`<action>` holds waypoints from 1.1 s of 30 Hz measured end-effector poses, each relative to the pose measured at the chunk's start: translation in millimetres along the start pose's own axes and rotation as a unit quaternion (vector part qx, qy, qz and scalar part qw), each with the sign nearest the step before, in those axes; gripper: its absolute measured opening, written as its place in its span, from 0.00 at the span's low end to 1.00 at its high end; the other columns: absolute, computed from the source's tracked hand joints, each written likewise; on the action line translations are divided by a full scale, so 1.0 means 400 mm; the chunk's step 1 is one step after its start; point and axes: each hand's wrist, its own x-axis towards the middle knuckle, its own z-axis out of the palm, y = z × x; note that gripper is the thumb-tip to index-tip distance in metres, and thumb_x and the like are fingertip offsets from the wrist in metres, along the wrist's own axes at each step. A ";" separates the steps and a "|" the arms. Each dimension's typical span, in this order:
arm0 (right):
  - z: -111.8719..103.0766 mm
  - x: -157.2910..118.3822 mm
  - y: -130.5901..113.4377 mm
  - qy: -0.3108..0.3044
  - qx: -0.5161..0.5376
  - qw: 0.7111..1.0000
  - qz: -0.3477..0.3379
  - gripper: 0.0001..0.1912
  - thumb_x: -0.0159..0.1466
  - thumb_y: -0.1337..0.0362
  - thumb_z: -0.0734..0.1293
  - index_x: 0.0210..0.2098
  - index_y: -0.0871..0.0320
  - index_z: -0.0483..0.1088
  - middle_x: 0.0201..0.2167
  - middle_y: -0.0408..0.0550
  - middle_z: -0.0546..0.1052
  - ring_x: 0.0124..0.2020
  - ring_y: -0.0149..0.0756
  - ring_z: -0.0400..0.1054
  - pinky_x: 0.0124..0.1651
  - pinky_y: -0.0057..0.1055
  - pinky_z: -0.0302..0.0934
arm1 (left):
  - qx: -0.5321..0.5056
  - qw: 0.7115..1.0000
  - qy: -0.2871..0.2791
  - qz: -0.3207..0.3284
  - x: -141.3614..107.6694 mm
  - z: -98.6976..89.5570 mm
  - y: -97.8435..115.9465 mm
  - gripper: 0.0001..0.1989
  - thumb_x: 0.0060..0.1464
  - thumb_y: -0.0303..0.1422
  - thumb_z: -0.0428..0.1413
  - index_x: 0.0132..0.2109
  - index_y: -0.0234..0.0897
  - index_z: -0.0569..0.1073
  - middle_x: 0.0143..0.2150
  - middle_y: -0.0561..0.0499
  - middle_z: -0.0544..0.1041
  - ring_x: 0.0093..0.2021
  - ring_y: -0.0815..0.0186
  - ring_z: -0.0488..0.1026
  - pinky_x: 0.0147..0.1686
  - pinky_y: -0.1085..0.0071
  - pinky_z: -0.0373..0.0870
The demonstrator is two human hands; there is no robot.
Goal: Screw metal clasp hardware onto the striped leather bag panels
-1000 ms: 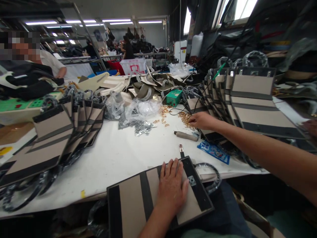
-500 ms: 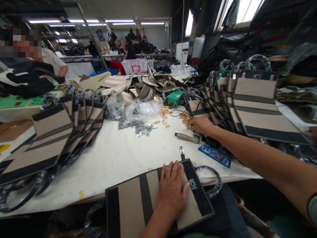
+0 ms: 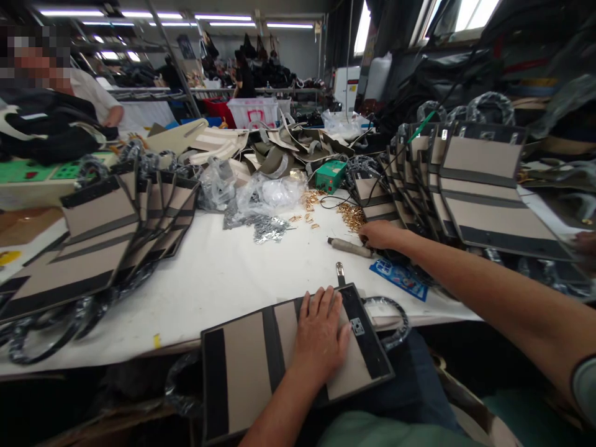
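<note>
A flat beige-and-black bag body [image 3: 246, 372] lies across my lap and the table edge. It has a black plastic-wrapped handle [image 3: 398, 320], a small metal plate [image 3: 357, 326] and a tab with a metal end [image 3: 339, 273]. My left hand [image 3: 321, 338] rests flat on it with the fingers extended. My right hand [image 3: 382, 236] reaches forward, its fingers drawn together beside a pile of small gold metal pieces [image 3: 350, 217]. Just below those fingers is the right end of a tool with a wrapped grey grip [image 3: 348, 247]. What they hold, if anything, is hidden.
Similar bag bodies stand in rows at left [image 3: 100, 242] and right [image 3: 484, 161]. Silver metal pieces [image 3: 270, 230], clear plastic bags [image 3: 270, 192], a green box with a cable [image 3: 329, 176] and a blue packet [image 3: 398, 278] lie on the white table. A co-worker sits at far left.
My right hand has drawn slightly back from the gold pieces, toward the wrapped tool. The view has tilted a little downward. My left hand stays flat on the bag body.
</note>
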 end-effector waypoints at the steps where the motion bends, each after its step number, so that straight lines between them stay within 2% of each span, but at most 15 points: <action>1: -0.004 -0.002 0.003 0.005 0.009 1.000 0.001 0.12 0.56 0.68 0.73 0.40 0.56 0.81 0.43 0.55 0.82 0.45 0.50 0.76 0.39 0.32 0.63 | 0.001 1.000 0.002 0.000 0.000 -0.001 0.001 0.30 0.67 0.45 0.49 0.70 0.40 0.62 0.74 0.48 0.61 0.73 0.53 0.57 0.74 0.46 0.50; 6: -0.032 -0.043 0.022 0.039 0.083 0.996 0.005 0.06 0.59 0.67 0.70 0.35 0.57 0.79 0.35 0.48 0.83 0.36 0.39 0.76 0.34 0.27 0.61 | 0.000 1.000 0.003 0.001 -0.001 -0.004 0.006 0.29 0.67 0.46 0.48 0.70 0.39 0.62 0.74 0.47 0.62 0.73 0.53 0.57 0.74 0.46 0.49; 9: -0.036 -0.102 0.010 0.070 0.148 0.987 0.005 0.08 0.63 0.65 0.66 0.39 0.58 0.77 0.31 0.45 0.82 0.30 0.33 0.74 0.32 0.24 0.61 | 0.000 1.000 0.002 0.003 0.000 -0.005 0.010 0.29 0.67 0.45 0.48 0.70 0.39 0.62 0.73 0.46 0.62 0.73 0.52 0.57 0.74 0.45 0.48; 11: -0.022 -0.148 -0.009 0.109 0.229 0.967 0.003 0.08 0.63 0.64 0.65 0.38 0.58 0.76 0.29 0.44 0.82 0.26 0.31 0.73 0.30 0.24 0.61 | 0.002 1.000 -0.002 0.003 0.000 -0.005 0.012 0.29 0.68 0.45 0.48 0.70 0.38 0.62 0.74 0.45 0.62 0.73 0.52 0.56 0.74 0.45 0.48; 14: 0.023 -0.200 -0.034 0.154 0.353 0.923 0.015 0.05 0.58 0.65 0.68 0.33 0.58 0.75 0.25 0.43 0.80 0.23 0.32 0.72 0.27 0.24 0.60 | 0.006 1.000 -0.006 0.000 0.001 -0.007 0.015 0.29 0.67 0.45 0.48 0.70 0.38 0.62 0.74 0.45 0.61 0.73 0.52 0.56 0.74 0.45 0.47; 18: 0.090 -0.224 -0.036 0.182 0.438 0.878 0.068 0.06 0.56 0.64 0.70 0.33 0.59 0.75 0.22 0.44 0.79 0.24 0.34 0.73 0.27 0.25 0.62 | 0.015 1.000 -0.005 0.000 0.001 -0.011 0.018 0.29 0.67 0.45 0.49 0.70 0.39 0.62 0.74 0.45 0.61 0.73 0.52 0.57 0.74 0.46 0.48; 26: 0.161 -0.234 -0.064 0.116 0.595 0.793 0.062 0.09 0.55 0.61 0.72 0.32 0.60 0.73 0.23 0.48 0.78 0.24 0.35 0.74 0.23 0.25 0.64 | 0.018 1.000 -0.002 0.000 0.006 -0.015 0.022 0.28 0.66 0.43 0.50 0.69 0.39 0.63 0.73 0.45 0.62 0.72 0.52 0.58 0.74 0.45 0.50; 31: 0.158 -0.245 -0.068 0.154 0.581 0.794 0.093 0.12 0.57 0.57 0.71 0.34 0.59 0.74 0.23 0.46 0.77 0.22 0.31 0.68 0.21 0.23 0.58 | 0.022 1.000 -0.007 -0.003 0.005 -0.014 0.020 0.29 0.67 0.44 0.49 0.70 0.38 0.62 0.74 0.45 0.61 0.73 0.52 0.57 0.74 0.46 0.48; 33: 0.147 -0.263 -0.080 0.153 0.589 0.789 0.082 0.13 0.57 0.55 0.71 0.34 0.59 0.74 0.22 0.44 0.75 0.22 0.31 0.67 0.21 0.23 0.56 | 0.022 1.000 -0.009 -0.003 0.006 -0.015 0.020 0.29 0.67 0.44 0.49 0.70 0.38 0.62 0.74 0.45 0.61 0.73 0.52 0.57 0.74 0.46 0.48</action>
